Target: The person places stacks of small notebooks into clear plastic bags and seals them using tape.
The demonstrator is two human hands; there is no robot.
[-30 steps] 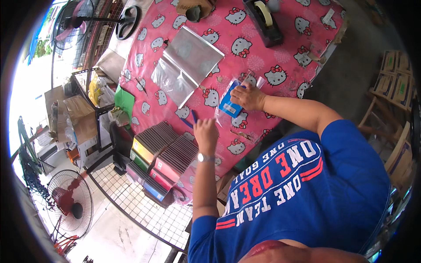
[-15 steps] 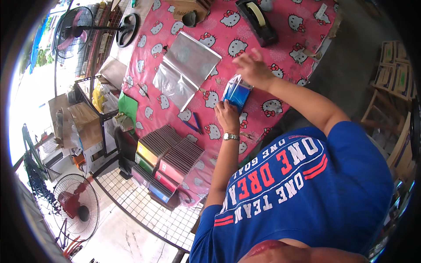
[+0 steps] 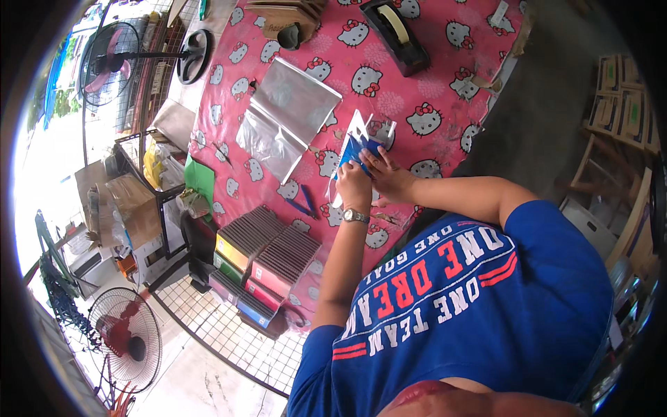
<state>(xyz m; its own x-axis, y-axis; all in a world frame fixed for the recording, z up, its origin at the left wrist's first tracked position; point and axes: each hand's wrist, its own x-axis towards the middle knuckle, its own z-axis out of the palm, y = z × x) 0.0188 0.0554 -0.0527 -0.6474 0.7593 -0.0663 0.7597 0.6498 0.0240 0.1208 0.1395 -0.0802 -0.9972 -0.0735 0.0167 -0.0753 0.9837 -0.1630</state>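
A small blue notebook (image 3: 356, 147) in clear plastic lies on the pink patterned tablecloth, with white showing along its far edge. My left hand (image 3: 354, 186) has its fingers curled on the notebook's near left part. Against its near right side, my right hand (image 3: 387, 175) rests with fingers stretched over the blue cover. The two hands nearly touch. Loose clear plastic stands out past the far end of the notebook. Left of it lie clear plastic sleeves (image 3: 295, 97), and blue-handled pliers or snips (image 3: 301, 203) are near my left wrist.
Stacks of notebooks with coloured covers (image 3: 267, 254) stand at the table's near left. A black tape dispenser (image 3: 399, 42) with a pale roll sits at the far side, near brown cardboard pieces (image 3: 288, 17). A fan (image 3: 128, 340) stands at lower left; boxes (image 3: 618, 97) are stacked at right.
My right hand has come down from above the tablecloth onto the notebook, beside my left hand. The notebook has turned and shifted slightly left, and white now shows at its far edge.
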